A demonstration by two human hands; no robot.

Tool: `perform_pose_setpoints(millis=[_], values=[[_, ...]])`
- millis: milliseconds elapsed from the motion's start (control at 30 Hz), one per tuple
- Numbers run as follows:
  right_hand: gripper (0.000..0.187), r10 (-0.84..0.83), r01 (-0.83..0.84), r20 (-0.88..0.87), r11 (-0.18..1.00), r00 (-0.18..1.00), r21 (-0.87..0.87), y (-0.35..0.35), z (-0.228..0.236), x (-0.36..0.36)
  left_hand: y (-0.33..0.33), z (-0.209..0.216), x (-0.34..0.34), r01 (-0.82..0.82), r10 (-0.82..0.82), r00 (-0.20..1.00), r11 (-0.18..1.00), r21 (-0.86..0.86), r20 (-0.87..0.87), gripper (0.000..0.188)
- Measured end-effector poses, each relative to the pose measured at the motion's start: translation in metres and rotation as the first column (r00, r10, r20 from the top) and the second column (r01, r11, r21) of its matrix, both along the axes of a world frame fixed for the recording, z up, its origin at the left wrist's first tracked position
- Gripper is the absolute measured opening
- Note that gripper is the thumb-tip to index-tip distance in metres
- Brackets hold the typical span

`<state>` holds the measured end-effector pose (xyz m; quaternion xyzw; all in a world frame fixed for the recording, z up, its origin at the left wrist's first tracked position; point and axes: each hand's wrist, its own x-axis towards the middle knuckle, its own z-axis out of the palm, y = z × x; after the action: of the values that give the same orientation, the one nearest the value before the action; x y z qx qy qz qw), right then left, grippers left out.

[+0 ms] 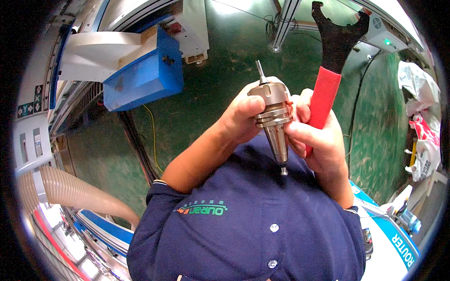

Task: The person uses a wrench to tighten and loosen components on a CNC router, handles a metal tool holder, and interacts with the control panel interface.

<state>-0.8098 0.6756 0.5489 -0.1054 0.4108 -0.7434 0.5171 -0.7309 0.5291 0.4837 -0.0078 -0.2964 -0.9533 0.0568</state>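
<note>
A metal tool holder [274,122] with a slim cutting bit [260,71] sticking out of its top is held in front of my chest. Its tapered end and pull stud point down toward my shirt. My left hand [243,112] wraps round the collet nut, thumb across its side. In my right hand [315,133] is a spanner with a red grip [324,96] and a black hooked head [340,35], tilted up and to the right. The right thumb and fingers also touch the holder's flange side.
A blue box-shaped housing [143,72] on a white machine stands at the left. A ribbed beige hose [79,189] runs along the lower left. White plastic bags [419,84] lie at the right. Cables cross the green floor [211,79], and a metal frame post [283,23] rises ahead.
</note>
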Motion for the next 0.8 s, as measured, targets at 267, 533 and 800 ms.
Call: perform_pose_setpoints(millis=[267, 533, 800], values=[[0.037, 0.017, -0.018, -0.081, 1.0, 0.997, -0.012, -0.01, 0.0, -0.008, -0.01, 0.016, -0.002, -0.059, 0.061, 0.997, 0.997, -0.044, 0.045, 0.059], [0.039, 0.028, -0.017, -0.151, 0.997, 0.988, 0.07, -0.022, -0.001, -0.014, -0.023, 0.031, -0.006, -0.09, 0.124, 0.98, 0.973, -0.213, 0.155, 0.053], [0.038, 0.008, 0.03, -0.229, 0.987, 0.974, 0.161, -0.037, -0.001, -0.013, -0.033, 0.044, -0.005, -0.164, 0.23, 0.947, 0.946, -0.278, 0.223, 0.03]])
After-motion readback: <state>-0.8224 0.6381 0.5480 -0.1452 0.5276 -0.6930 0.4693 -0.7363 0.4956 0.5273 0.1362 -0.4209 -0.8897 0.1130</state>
